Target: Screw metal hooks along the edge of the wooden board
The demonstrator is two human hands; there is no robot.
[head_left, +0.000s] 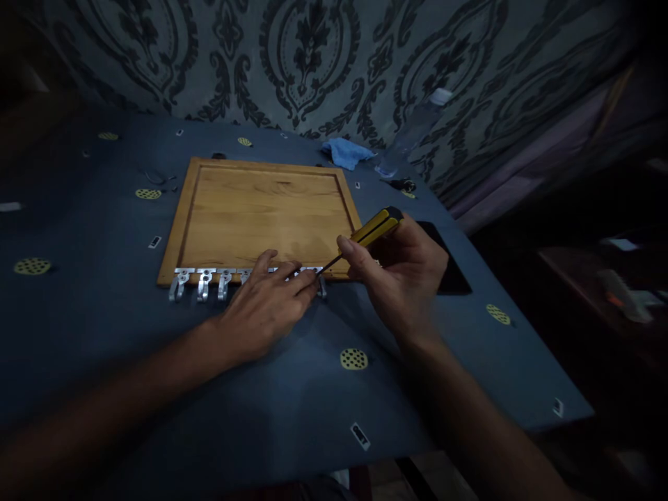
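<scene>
- Near side of both hands: worktop [292,417] open for passage at low level.
- Left of the left hand [268,309]: metal hooks [203,284] project over the near edge of the wooden board [261,216]; route above them free.
- Between the hands: screwdriver [376,228] slants across, obstructing direct passage.
- Right of the right hand [404,278]: dark flat object [455,275], low, passable above.
- Beyond the hands, rightward: upright bottle [410,136] blocks.

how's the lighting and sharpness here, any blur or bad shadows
Head view: dim overall, the wooden panel among the brighter areas, the far right sinking to near-black; head view: soft-edged shadow on the table near the left hand; head view: left forearm blurry toward the lower corner, the screwdriver fairly clear.
</scene>
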